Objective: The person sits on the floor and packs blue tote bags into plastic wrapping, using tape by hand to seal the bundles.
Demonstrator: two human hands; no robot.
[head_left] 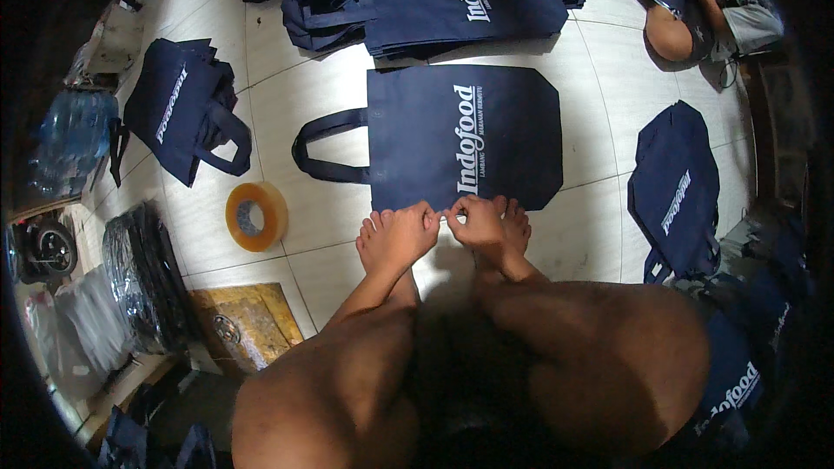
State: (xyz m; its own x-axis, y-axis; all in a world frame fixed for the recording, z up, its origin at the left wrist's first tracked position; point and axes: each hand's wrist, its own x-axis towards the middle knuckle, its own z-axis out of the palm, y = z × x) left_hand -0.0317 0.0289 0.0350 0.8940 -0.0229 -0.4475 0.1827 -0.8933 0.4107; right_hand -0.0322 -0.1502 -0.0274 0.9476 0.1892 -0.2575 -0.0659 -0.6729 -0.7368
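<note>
A dark blue cloth tote bag (pixel 521 152) with white print lies flat on the floor, its loop handle (pixel 330 130) pointing left. At its near edge, my left hand (pixel 408 234) and my right hand (pixel 485 230) meet, thumbs and fingers pinched close together. Whatever sits between the fingertips is too small to make out. Both hands are just above my bare feet, whose toes (pixel 369 227) show beside them. A thick stack of the same bags (pixel 417 4) lies beyond the single bag.
More blue bags lie at the left (pixel 187 95) and right (pixel 673 174). A roll of amber tape (pixel 276 217) rests left of my feet. Black plastic-wrapped packs (pixel 143 274), bottles (pixel 74 139) and a yellow box (pixel 248 317) line the left. Another person's knee (pixel 669 35) shows far right.
</note>
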